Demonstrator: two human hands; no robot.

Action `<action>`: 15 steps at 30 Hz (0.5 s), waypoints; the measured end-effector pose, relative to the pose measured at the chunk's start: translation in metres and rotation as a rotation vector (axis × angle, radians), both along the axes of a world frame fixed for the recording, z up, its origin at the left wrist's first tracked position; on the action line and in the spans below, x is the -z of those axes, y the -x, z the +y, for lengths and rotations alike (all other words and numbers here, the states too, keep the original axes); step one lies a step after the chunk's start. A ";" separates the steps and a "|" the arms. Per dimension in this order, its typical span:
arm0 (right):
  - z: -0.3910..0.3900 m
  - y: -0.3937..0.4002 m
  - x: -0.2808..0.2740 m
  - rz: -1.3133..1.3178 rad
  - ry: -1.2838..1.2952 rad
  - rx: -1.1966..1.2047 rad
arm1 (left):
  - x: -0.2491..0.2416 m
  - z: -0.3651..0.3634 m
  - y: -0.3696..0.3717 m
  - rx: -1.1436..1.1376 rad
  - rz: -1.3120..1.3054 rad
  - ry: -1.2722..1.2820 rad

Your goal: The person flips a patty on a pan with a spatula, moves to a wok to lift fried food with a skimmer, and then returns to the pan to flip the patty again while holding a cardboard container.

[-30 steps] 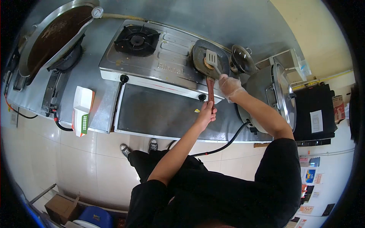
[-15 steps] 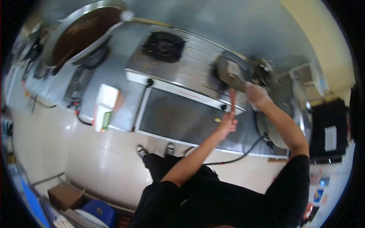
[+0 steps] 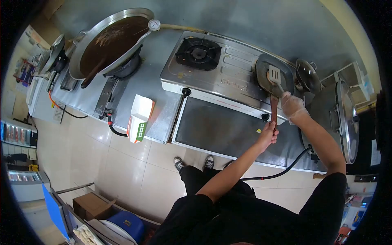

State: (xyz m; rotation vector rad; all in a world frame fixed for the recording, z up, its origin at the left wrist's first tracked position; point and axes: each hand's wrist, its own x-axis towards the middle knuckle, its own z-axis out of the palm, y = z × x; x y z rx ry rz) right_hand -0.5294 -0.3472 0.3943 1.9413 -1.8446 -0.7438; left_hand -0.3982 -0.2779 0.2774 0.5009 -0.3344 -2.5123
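My left hand [image 3: 267, 136] is wrapped round the wooden handle of a dark square pan [image 3: 289, 77], which sits on the right burner of the steel stove [image 3: 232, 83]. My right hand [image 3: 293, 107], in a clear plastic glove, grips a slotted spatula [image 3: 275, 74]. The spatula's head lies inside the pan, over a small brownish piece of food that it partly covers. Just right of the pan is a small round wok [image 3: 308, 76].
A large wok of dark liquid [image 3: 110, 43] stands at the left, a wooden handle leaning over its rim. An open paper box [image 3: 141, 116] lies on the counter's left part. At the right are a big lidded pot [image 3: 326, 110] and a black hose [image 3: 281, 173].
The whole view has shifted, so the stove and counter appear farther right. Both hands keep their holds on the pan handle and the spatula.
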 end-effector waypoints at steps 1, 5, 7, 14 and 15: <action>0.003 -0.002 -0.005 -0.008 -0.004 0.000 | 0.000 -0.001 0.000 -0.001 0.008 -0.007; 0.015 0.004 -0.020 -0.024 -0.046 0.041 | 0.004 0.001 0.001 -0.008 0.026 -0.008; 0.003 0.019 -0.039 -0.080 -0.027 0.016 | 0.002 -0.001 0.000 -0.003 0.023 0.003; -0.008 0.021 -0.028 -0.110 0.053 0.058 | -0.001 -0.001 -0.003 0.003 0.011 -0.021; -0.010 0.019 -0.018 -0.121 0.034 0.074 | -0.003 -0.002 -0.004 0.003 0.005 -0.015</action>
